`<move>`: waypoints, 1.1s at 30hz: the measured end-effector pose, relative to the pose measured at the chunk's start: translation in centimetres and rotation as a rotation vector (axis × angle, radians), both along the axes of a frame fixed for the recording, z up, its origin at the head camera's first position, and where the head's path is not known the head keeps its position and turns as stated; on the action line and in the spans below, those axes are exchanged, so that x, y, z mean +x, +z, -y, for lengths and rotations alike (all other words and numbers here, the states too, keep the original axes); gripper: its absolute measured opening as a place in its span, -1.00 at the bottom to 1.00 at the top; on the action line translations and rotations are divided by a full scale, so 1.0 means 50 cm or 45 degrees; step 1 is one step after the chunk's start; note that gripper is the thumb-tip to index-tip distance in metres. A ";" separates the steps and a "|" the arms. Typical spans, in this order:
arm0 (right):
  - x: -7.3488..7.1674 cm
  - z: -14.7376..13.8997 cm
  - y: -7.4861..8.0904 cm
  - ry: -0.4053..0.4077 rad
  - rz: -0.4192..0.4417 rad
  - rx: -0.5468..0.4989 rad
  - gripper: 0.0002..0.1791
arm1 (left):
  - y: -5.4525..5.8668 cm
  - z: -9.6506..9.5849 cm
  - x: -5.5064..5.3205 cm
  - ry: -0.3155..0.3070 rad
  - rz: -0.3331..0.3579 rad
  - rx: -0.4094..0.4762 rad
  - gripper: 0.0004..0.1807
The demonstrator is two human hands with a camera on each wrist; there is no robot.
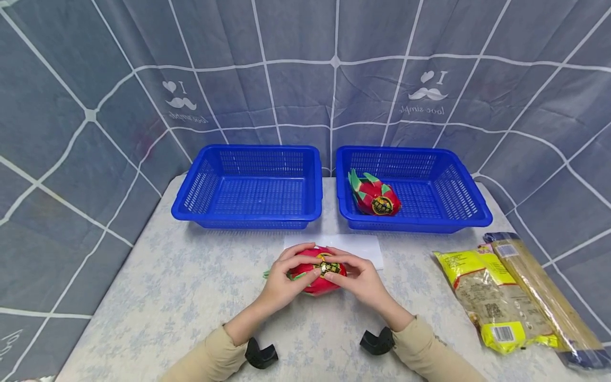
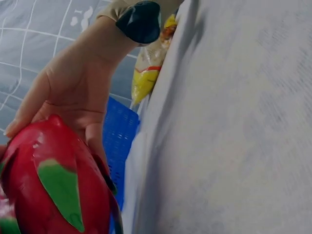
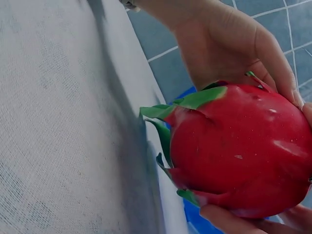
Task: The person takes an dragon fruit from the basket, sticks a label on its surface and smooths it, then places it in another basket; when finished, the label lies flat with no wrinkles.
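Both hands grip one red dragon fruit (image 1: 312, 286) low over the table, in front of the right basket and the left one. From its left side curves the left hand (image 1: 285, 277), and the right hand (image 1: 364, 279) wraps the other side. The two thumbs meet on top, at a black and gold label (image 1: 329, 267). Green leaf tips point left in the head view. Close up, the left wrist view shows the fruit (image 2: 63, 185) with a green scale, and the right wrist view shows its smooth red skin (image 3: 239, 151) and green tips.
Two blue baskets stand at the back; the left basket (image 1: 248, 217) holds nothing, while another dragon fruit (image 1: 374, 196) lies in the right basket (image 1: 420, 222). Behind the hands lies a white sheet (image 1: 369, 249). A yellow-ended food bag (image 1: 496, 302) and a long noodle pack (image 1: 549, 297) lie at right.
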State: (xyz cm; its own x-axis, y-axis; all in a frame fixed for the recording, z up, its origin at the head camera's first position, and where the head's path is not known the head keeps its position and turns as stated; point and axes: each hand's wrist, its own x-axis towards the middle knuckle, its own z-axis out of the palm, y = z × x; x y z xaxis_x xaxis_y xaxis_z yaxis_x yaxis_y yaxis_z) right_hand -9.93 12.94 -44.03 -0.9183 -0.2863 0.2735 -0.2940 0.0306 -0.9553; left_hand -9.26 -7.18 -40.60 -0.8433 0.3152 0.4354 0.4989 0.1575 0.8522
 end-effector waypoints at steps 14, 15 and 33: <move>0.000 -0.009 -0.002 0.091 -0.025 -0.053 -0.76 | -0.076 -0.016 -0.016 0.150 -0.106 -0.064 -0.64; 0.000 -0.007 -0.002 0.071 -0.035 -0.044 -0.80 | -0.081 -0.017 -0.016 0.155 -0.137 -0.080 -0.64; 0.003 -0.002 -0.001 0.034 -0.026 0.028 -0.70 | -0.092 -0.026 -0.012 0.220 -0.193 -0.056 -0.62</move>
